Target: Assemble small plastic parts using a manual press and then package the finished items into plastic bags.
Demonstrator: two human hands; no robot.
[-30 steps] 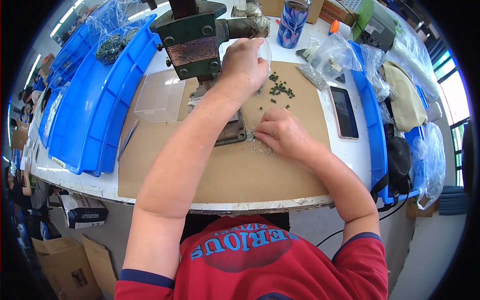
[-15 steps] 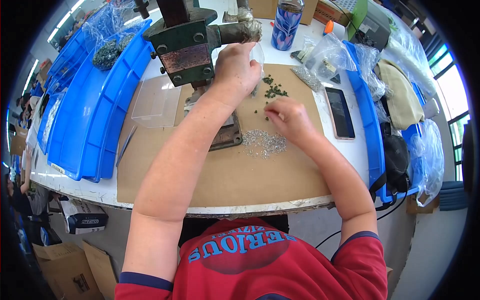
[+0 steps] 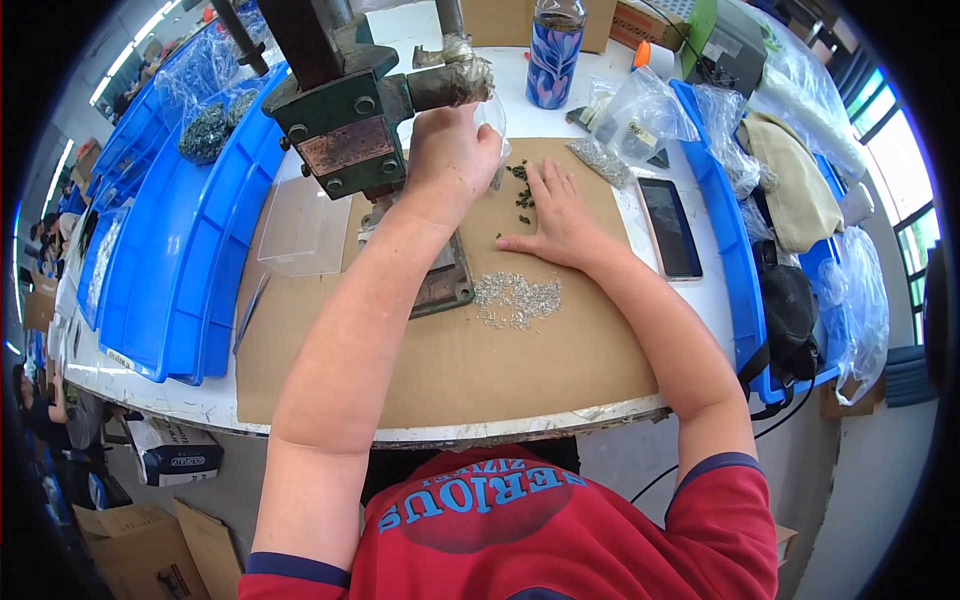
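My left hand [image 3: 450, 155] is curled up close beneath the tape-wrapped bar [image 3: 465, 82] of a green hand press [image 3: 345, 150]. Its fingertips are hidden, so what they grip does not show. A clear plastic edge appears beside the thumb. My right hand [image 3: 562, 218] lies palm down on the brown cardboard sheet [image 3: 540, 375], fingers spread and thumb pointing left. Small dark green pieces [image 3: 523, 198] lie along its left side, some perhaps under the fingers. Nearer me, a pile of small silvery pieces [image 3: 517, 300] spreads beside the press base [image 3: 440, 290].
A clear plastic box [image 3: 305, 235] stands left of the press, with tweezers [image 3: 250, 310] close by. Blue bins [image 3: 190, 270] line the left side, and another blue bin [image 3: 722, 210] the right. A phone [image 3: 670, 228], plastic bags [image 3: 645, 125] and a patterned bottle [image 3: 555, 55] surround the cardboard.
My right hand has opened from a pinch, spreading flat and moving slightly away from me over the dark pieces. My left hand keeps its place at the press. The whole view has shifted a little.
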